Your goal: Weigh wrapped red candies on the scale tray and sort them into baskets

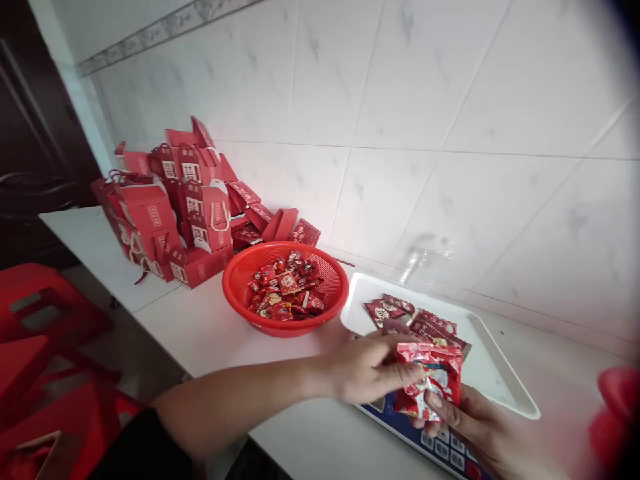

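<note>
A shiny red snack packet with white and blue print is held up in front of me. My left hand grips its left side, the thumb pressed on the front. From the lower right, my right hand pinches the same packet, thumb on its face. Just beneath is a digital scale with a blue keypad, partly covered by my hands. On its white tray lie several dark red flat packets. Left of the tray stands a red plastic basket with many small red-wrapped sweets.
Stacked red gift boxes with rope handles fill the table's far left, and flat red packaging leans by the wall. A clear plastic object stands behind the tray. Red stools are at left, a blurred red object at right.
</note>
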Action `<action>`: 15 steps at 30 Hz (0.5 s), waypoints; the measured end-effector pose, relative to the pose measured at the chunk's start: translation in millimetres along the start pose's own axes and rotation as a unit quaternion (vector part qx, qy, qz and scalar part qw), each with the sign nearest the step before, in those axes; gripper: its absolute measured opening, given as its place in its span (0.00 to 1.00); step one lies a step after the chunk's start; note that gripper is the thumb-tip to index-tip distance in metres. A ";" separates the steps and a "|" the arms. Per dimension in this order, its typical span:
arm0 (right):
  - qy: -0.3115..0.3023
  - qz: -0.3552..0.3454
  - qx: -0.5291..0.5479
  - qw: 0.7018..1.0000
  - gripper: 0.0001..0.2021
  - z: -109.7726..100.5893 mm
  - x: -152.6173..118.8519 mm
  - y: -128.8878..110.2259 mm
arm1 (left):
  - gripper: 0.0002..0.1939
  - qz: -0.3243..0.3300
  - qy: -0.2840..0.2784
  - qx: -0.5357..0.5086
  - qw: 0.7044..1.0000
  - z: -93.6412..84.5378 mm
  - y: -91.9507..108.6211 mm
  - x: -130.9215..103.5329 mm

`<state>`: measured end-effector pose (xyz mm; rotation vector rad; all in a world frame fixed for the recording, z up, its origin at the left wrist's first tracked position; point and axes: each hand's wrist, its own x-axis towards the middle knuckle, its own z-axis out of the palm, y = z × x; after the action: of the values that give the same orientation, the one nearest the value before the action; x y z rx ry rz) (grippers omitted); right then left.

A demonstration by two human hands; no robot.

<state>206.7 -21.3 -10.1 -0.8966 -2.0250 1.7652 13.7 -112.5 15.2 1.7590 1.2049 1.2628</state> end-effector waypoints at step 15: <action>0.313 -0.022 0.272 0.909 0.20 18.0 -83.7 56.3 | 0.23 -0.227 0.011 0.396 0.889 -199.3 -82.3 43.4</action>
<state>273.4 -85.5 -53.9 -1.0337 -1.0663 1.6024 -194.9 -43.2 22.3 1.7928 2.1983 0.5220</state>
